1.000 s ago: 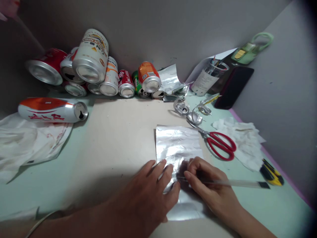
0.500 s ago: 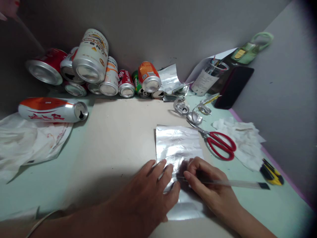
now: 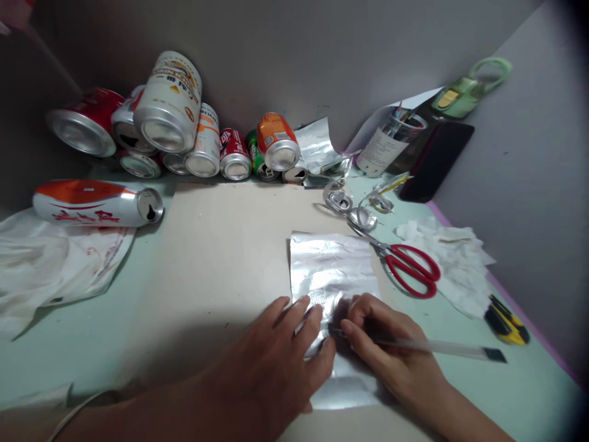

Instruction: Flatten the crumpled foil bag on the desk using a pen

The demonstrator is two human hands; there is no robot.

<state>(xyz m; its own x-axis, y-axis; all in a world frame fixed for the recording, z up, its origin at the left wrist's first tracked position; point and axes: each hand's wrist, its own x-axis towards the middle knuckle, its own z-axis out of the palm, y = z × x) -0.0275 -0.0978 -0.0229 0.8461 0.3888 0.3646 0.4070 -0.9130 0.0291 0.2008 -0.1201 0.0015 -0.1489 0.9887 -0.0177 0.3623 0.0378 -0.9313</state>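
A flat silver metal sheet [image 3: 332, 264] lies on a beige board [image 3: 221, 245] in front of me. My left hand [image 3: 280, 362] presses flat on the sheet's near left part, fingers stretched out. My right hand [image 3: 391, 350] is closed in a pinch round a clear pen [image 3: 442, 348], whose tip touches the sheet just beside my left fingertips. The pen's dark cap end points right.
Red-handled scissors [image 3: 409, 269] lie right of the sheet, with cut can tops [image 3: 350, 205] behind them. Several drink cans [image 3: 184, 135] are stacked along the back wall; one long can [image 3: 96, 202] lies at left. White tissue [image 3: 451, 264], a yellow cutter [image 3: 506, 320], a jar [image 3: 386, 144].
Hardly anything differs: the pen's cap end has dipped slightly lower and to the right. Both hands stay where they were on the sheet.
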